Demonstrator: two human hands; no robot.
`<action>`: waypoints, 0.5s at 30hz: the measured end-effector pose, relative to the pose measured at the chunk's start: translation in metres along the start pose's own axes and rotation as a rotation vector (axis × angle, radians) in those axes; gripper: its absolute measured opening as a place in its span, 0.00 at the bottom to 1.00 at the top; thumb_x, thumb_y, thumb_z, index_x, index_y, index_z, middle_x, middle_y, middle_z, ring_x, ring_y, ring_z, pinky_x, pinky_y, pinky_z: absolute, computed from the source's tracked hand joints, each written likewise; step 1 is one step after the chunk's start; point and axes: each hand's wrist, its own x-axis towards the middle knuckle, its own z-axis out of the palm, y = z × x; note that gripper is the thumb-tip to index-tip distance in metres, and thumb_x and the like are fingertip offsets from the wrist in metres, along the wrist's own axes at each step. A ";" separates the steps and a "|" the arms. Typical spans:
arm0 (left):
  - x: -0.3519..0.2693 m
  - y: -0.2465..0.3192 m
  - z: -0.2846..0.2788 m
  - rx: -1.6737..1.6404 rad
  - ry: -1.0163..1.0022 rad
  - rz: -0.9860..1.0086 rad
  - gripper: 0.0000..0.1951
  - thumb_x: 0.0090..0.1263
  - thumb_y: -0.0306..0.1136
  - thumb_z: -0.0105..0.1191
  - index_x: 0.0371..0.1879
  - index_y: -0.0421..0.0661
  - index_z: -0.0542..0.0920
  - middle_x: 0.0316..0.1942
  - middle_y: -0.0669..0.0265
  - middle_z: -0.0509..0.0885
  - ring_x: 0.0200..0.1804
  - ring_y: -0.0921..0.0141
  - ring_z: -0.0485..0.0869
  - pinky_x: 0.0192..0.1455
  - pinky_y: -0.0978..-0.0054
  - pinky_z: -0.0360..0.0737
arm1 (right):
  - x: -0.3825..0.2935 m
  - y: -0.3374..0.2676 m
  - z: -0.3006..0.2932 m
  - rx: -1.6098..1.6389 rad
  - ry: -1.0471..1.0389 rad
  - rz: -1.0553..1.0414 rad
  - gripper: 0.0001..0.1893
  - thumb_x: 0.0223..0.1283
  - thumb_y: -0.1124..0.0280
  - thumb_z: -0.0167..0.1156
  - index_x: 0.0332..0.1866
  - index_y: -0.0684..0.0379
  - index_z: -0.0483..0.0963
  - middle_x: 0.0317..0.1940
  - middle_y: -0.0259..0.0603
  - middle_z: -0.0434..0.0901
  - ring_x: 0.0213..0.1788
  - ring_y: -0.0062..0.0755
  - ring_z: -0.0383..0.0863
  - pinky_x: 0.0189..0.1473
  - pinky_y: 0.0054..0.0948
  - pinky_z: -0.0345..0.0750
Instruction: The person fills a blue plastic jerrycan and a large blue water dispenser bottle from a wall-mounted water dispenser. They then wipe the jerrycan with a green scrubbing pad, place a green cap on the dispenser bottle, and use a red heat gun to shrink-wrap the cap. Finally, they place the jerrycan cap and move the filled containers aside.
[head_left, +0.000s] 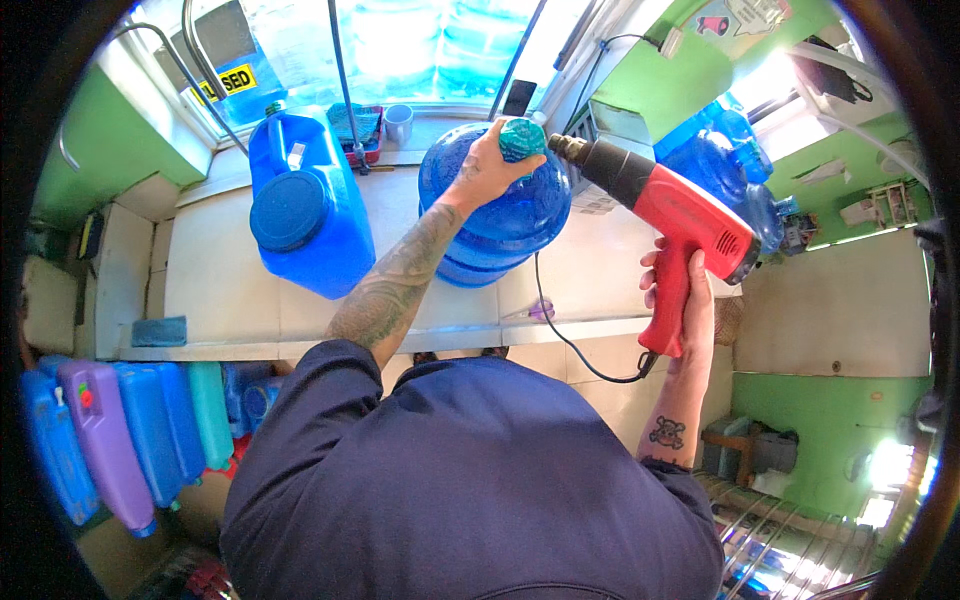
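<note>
A large round blue water bottle (510, 206) stands upright on the tiled counter. Its neck has a green cap (523, 139), which my left hand (484, 166) grips with the thumb on the near side. In my right hand (694, 292) is a red heat gun (697, 221), held by its handle. The gun's metal nozzle (568, 148) points left at the cap, a short gap away. From the handle's base a black cord (559, 330) loops down and back towards the counter.
Left of the bottle stands a blue jug (319, 225) with a wide lid. Purple-handled scissors (538, 310) lie near the counter's front edge (420, 341). Behind are a mug (398, 124), a red tray (367, 142) and a phone (519, 99). Several containers (142, 427) line the lower left.
</note>
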 end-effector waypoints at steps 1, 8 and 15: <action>-0.002 0.000 0.003 -0.021 0.030 0.032 0.28 0.65 0.42 0.73 0.60 0.44 0.78 0.49 0.61 0.87 0.54 0.68 0.84 0.62 0.67 0.79 | -0.002 -0.002 0.003 -0.016 0.001 -0.002 0.34 0.76 0.40 0.52 0.63 0.67 0.73 0.43 0.47 0.85 0.36 0.28 0.86 0.29 0.22 0.81; -0.007 -0.008 -0.015 -0.144 -0.098 0.044 0.34 0.66 0.39 0.72 0.70 0.44 0.72 0.57 0.55 0.84 0.59 0.64 0.83 0.66 0.66 0.77 | -0.016 -0.015 0.021 -0.146 -0.029 -0.068 0.32 0.77 0.45 0.55 0.64 0.69 0.72 0.44 0.51 0.85 0.37 0.31 0.87 0.31 0.24 0.81; -0.015 -0.013 0.003 0.088 0.234 0.240 0.48 0.62 0.42 0.75 0.79 0.46 0.60 0.70 0.52 0.76 0.71 0.56 0.76 0.74 0.58 0.72 | -0.011 -0.014 0.018 -0.234 -0.057 -0.119 0.31 0.77 0.47 0.56 0.65 0.69 0.72 0.45 0.52 0.85 0.38 0.33 0.87 0.32 0.25 0.82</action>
